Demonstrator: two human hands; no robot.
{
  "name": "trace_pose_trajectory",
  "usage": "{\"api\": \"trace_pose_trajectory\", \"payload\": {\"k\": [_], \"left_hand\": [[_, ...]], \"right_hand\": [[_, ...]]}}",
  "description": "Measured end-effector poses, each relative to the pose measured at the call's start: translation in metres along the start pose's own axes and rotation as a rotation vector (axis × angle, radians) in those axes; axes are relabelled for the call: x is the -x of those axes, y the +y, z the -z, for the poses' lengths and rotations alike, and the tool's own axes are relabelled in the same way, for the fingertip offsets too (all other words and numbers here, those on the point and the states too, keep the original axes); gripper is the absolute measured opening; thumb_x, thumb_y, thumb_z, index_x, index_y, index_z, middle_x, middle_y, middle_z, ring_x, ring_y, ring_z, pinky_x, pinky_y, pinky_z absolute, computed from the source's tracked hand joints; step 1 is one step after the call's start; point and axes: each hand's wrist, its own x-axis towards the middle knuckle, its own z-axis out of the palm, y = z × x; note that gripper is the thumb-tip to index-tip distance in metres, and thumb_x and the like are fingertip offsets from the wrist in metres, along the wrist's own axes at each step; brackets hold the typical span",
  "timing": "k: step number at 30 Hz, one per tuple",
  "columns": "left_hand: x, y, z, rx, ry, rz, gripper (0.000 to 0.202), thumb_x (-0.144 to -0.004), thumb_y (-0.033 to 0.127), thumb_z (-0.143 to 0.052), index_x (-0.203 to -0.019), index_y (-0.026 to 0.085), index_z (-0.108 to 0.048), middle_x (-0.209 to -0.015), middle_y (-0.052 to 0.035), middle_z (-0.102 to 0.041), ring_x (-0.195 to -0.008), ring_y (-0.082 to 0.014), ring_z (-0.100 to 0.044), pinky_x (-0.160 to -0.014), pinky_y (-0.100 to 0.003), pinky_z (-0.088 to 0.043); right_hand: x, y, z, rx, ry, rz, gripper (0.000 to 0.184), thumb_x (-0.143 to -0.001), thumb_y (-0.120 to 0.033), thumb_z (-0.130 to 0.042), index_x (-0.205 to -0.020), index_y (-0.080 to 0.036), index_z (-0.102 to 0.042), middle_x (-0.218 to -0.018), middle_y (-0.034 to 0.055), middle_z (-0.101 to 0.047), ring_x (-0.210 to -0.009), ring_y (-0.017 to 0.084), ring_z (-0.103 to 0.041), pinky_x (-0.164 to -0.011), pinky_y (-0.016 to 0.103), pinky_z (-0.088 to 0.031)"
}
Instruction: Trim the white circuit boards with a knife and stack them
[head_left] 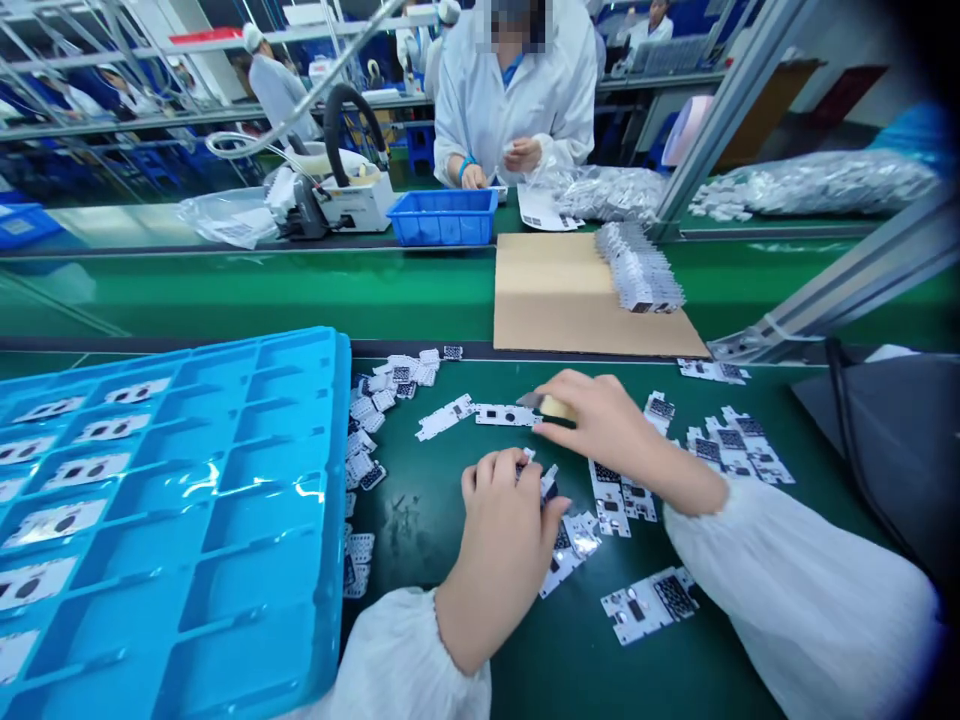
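My right hand (600,420) is closed around a small tool with a cream handle (556,408). Its pointed metal blade (529,399) sticks out to the left, over the end of a narrow white circuit board (501,414) on the green bench. Another white board (445,417) lies at an angle just left of that one. Nearer to me, my left hand (504,530) has its fingers curled over some small white pieces (550,482), mostly hidden by the fingers. More white boards (571,548) lie partly under and beside this hand.
A blue compartment tray (336,500) with boards in some pockets stands at left. Small cut pieces (366,420) are heaped along its edge. Loose boards (649,605) lie at right. Across the green belt (300,290), cardboard (555,300) bears stacked boards (637,265); a co-worker (517,100) sits beyond.
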Motion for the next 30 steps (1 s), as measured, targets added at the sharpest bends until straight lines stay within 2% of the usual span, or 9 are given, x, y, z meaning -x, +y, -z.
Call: {"api": "trace_pose_trajectory", "payload": {"k": [2, 6, 10, 14, 17, 19, 23, 26, 30], "left_hand": [[0.000, -0.001, 0.002, 0.029, 0.078, 0.017, 0.027, -0.090, 0.027, -0.043, -0.108, 0.013, -0.057, -0.112, -0.0122, -0.053, -0.108, -0.0287, -0.044, -0.091, -0.050, -0.035], [-0.001, -0.003, 0.006, 0.033, 0.184, 0.084, 0.025, -0.089, 0.018, -0.036, -0.093, 0.015, -0.060, -0.093, -0.0100, -0.051, -0.090, -0.0241, -0.048, -0.083, -0.046, -0.040], [0.001, -0.001, 0.005, 0.072, 0.309, 0.141, 0.029, -0.086, 0.017, -0.039, -0.111, 0.012, -0.053, -0.105, -0.0142, -0.048, -0.099, -0.0278, -0.046, -0.087, -0.050, -0.039], [0.003, 0.001, 0.007, 0.298, 0.354, 0.124, 0.049, -0.086, 0.021, -0.042, -0.134, 0.013, -0.035, -0.125, -0.0166, -0.045, -0.119, -0.0304, -0.038, -0.101, -0.056, -0.023], [0.001, -0.002, 0.012, 0.712, 0.228, 0.211, 0.024, -0.082, 0.024, -0.047, -0.102, 0.016, -0.059, -0.091, -0.0089, -0.060, -0.092, -0.0264, -0.052, -0.099, -0.056, -0.025], [-0.002, -0.004, 0.016, 0.926, 0.191, 0.299, 0.017, -0.082, 0.028, -0.047, -0.074, 0.017, -0.057, -0.068, -0.0042, -0.056, -0.070, -0.0206, -0.052, -0.086, -0.048, -0.038], [-0.008, -0.005, 0.021, 1.213, 0.272, 0.417, 0.026, -0.089, 0.035, -0.035, -0.082, 0.017, -0.051, -0.069, -0.0016, -0.054, -0.057, -0.0123, -0.048, -0.065, -0.029, -0.044], [-0.008, -0.003, 0.020, 1.378, 0.362, 0.511, 0.026, -0.091, 0.036, -0.031, -0.094, 0.017, -0.048, -0.072, 0.0003, -0.049, -0.057, -0.0093, -0.046, -0.063, -0.024, -0.043], [-0.006, -0.001, 0.017, 1.660, 0.460, 0.668, 0.026, -0.091, 0.039, -0.037, -0.086, 0.017, -0.048, -0.077, -0.0020, -0.052, -0.060, -0.0095, -0.047, -0.065, -0.024, -0.044]], "right_hand": [[-0.015, 0.004, -0.013, 0.007, -0.061, 0.079, 0.025, -0.074, -0.029, -0.065, -0.098, -0.024, -0.063, -0.101, 0.0031, -0.062, -0.087, 0.021, -0.058, -0.078, 0.037, -0.034], [-0.027, 0.018, -0.023, -0.004, -0.131, 0.215, 0.012, -0.079, -0.021, -0.055, -0.089, -0.022, -0.062, -0.099, 0.0023, -0.064, -0.083, 0.017, -0.058, -0.075, 0.033, -0.032], [-0.019, 0.022, -0.006, -0.007, -0.133, 0.307, 0.014, -0.080, -0.015, -0.045, -0.085, -0.019, -0.058, -0.095, 0.0037, -0.067, -0.073, 0.015, -0.055, -0.072, 0.034, -0.030], [-0.006, 0.000, 0.026, -0.021, -0.194, 0.421, 0.015, -0.081, -0.014, -0.042, -0.083, -0.021, -0.056, -0.083, -0.0002, -0.067, -0.063, 0.012, -0.050, -0.075, 0.036, -0.030], [-0.013, -0.019, 0.041, -0.097, -0.285, 0.443, 0.013, -0.083, -0.020, -0.046, -0.078, -0.022, -0.058, -0.078, -0.0017, -0.065, -0.063, 0.012, -0.049, -0.076, 0.034, -0.034], [-0.030, -0.026, 0.041, -0.203, -0.265, 0.337, 0.012, -0.081, -0.033, -0.055, -0.085, -0.023, -0.060, -0.087, 0.0007, -0.066, -0.075, 0.014, -0.055, -0.076, 0.032, -0.039], [-0.080, -0.027, 0.012, -0.231, -0.111, 0.110, 0.052, -0.076, -0.043, -0.062, -0.120, -0.019, -0.048, -0.106, 0.0068, -0.062, -0.092, 0.018, -0.058, -0.078, 0.031, -0.046], [-0.111, -0.027, -0.023, -0.122, -0.074, 0.024, 0.041, -0.081, -0.041, -0.059, -0.112, -0.015, -0.054, -0.102, 0.0077, -0.062, -0.090, 0.018, -0.059, -0.080, 0.034, -0.047], [-0.130, -0.031, -0.056, 0.053, -0.015, -0.028, 0.034, -0.083, -0.038, -0.059, -0.107, -0.015, -0.057, -0.104, 0.0073, -0.059, -0.097, 0.020, -0.055, -0.086, 0.043, -0.043]]}}
